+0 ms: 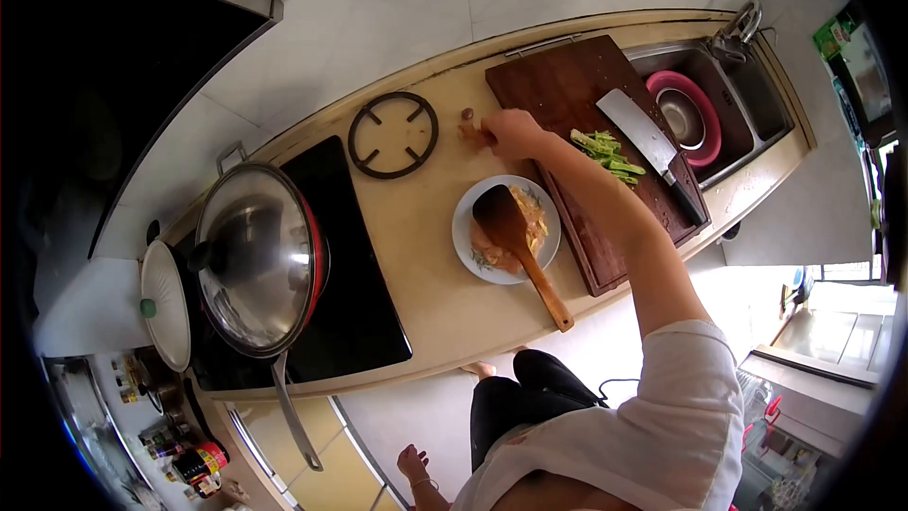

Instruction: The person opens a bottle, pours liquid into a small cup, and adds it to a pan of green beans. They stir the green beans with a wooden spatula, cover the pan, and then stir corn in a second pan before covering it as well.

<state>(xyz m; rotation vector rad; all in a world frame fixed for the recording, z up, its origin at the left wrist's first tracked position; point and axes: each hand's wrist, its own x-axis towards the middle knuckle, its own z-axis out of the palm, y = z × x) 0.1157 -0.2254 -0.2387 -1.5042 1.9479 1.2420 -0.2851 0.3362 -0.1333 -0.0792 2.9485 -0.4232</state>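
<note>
On the counter, left of the cutting board, my right hand [515, 135] has its fingers closed at a small orange-brown piece [476, 136]; what it is cannot be made out. A small brown lump [467, 114] lies just beyond. My left hand [412, 462] hangs low in front of the counter, fingers loosely apart, nothing in it. Below my right hand, a white plate [462, 238] holds pale sliced food [532, 225], with a wooden spatula [515, 235] lying across it. Cut green vegetables [608, 155] and a cleaver [646, 142] rest on the cutting board [558, 76].
At left, a lidded wok [255, 260] sits on the black cooktop [364, 308], its handle [296, 416] jutting past the front edge. A round burner ring [393, 135] lies on the counter. The sink [757, 95] at right holds a pink basin [709, 118]. A white lid [168, 308] stands far left.
</note>
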